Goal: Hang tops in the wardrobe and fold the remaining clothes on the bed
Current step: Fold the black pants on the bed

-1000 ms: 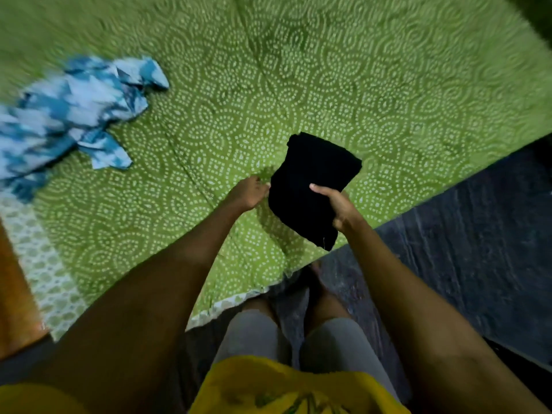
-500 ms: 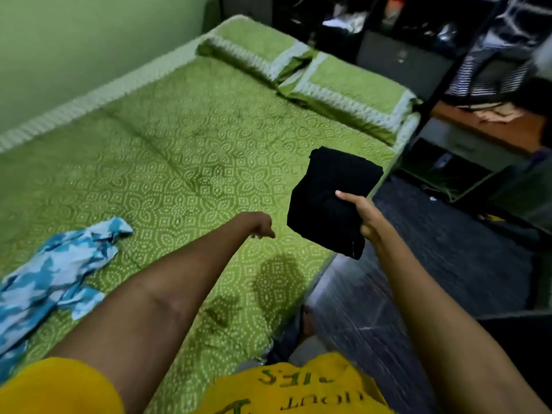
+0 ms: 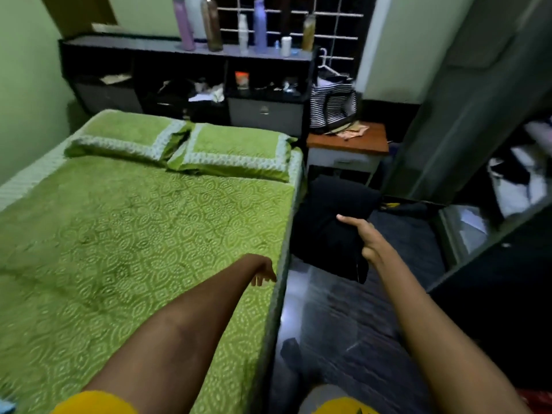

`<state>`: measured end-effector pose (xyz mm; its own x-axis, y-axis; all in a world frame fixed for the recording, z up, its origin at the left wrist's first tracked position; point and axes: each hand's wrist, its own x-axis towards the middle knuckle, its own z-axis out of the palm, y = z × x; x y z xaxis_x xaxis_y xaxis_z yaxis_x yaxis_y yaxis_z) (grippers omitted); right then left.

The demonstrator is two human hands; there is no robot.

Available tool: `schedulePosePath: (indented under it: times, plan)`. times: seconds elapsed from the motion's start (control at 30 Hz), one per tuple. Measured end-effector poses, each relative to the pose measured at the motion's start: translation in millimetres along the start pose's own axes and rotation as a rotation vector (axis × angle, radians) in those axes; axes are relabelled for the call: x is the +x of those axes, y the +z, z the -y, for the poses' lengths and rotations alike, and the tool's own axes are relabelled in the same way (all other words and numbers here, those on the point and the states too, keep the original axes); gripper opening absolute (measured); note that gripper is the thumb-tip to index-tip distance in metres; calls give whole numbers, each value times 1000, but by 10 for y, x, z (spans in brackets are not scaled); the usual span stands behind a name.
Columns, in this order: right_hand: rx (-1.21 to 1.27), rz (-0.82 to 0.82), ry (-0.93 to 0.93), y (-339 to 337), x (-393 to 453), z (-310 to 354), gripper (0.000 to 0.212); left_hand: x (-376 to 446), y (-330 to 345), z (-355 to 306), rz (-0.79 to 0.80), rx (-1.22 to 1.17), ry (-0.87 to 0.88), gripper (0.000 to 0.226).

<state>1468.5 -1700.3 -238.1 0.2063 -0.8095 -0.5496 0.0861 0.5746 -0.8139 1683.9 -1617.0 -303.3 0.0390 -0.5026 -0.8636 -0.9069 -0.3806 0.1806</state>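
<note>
A folded black garment is shown held off the bed, beyond its right edge and above the dark floor, between the bed and the open wardrobe. It is pinched by the right hand, thumb laid on top, the other fingers presumably hidden beneath the cloth. The left hand is seen over the bed's right edge with fingers loosely hanging, holding nothing. The garment is judged light, soft and limp; its lower corner droops. A one-edge pinch may let the folds slip open, so support under the middle of the bundle is advised.
</note>
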Motion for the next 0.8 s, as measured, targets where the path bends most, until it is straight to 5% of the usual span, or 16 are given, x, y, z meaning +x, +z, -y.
schedulePosePath:
  times: [0.13, 0.33, 0.63, 0.8]
  plan:
    - [77, -41, -2, -447, 223, 278, 30, 313, -420, -542, -66, 76, 129, 34]
    - [101, -175, 57, -1077, 600, 275, 50, 839, -821, -1322, -180, 269, 245, 31]
    - [207, -307, 151, -1695, 1202, 362, 50, 1539, -1419, -2227, 23, 252, 254, 43]
    - [287, -356, 122, -1924, 1722, 722, 25, 2082, -1995, -2678, 56, 426, 252, 43]
